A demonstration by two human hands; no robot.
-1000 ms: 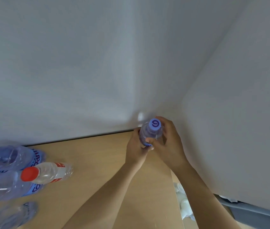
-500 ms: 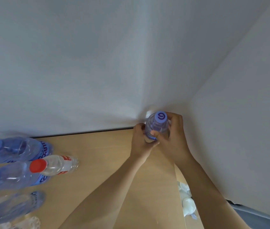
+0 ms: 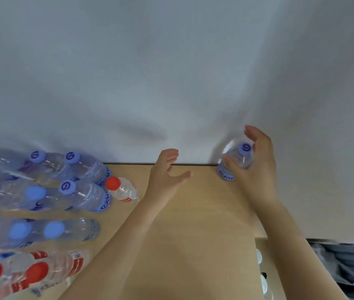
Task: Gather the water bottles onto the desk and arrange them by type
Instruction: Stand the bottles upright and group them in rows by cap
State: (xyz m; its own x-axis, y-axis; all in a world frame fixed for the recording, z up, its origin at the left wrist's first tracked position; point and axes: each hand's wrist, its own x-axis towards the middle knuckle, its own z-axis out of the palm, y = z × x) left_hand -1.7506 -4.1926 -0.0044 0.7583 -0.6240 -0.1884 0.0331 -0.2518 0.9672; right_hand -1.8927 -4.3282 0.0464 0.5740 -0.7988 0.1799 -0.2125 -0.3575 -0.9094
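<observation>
A purple-capped water bottle (image 3: 236, 161) stands upright at the far right corner of the wooden desk (image 3: 193, 224), against the wall. My right hand (image 3: 258, 167) cups it loosely: the thumb touches its front and the fingers are spread above and behind the cap. My left hand (image 3: 167, 174) hovers open over the desk, apart from that bottle. At the left stand several purple- and blue-capped bottles (image 3: 67, 187), with a small red-capped bottle (image 3: 122, 189) beside them. Red-capped bottles (image 3: 35, 273) fill the near left corner.
White walls (image 3: 171, 83) meet in a corner behind the desk. Right of the desk, lower down, are white bottle caps (image 3: 261, 280) and a dark grey object (image 3: 344, 263). Bare desk lies between my arms.
My left hand has let go of the purple-capped bottle and moved left. My right hand's fingers have loosened around the bottle. The view has shifted, showing more bottles at the left.
</observation>
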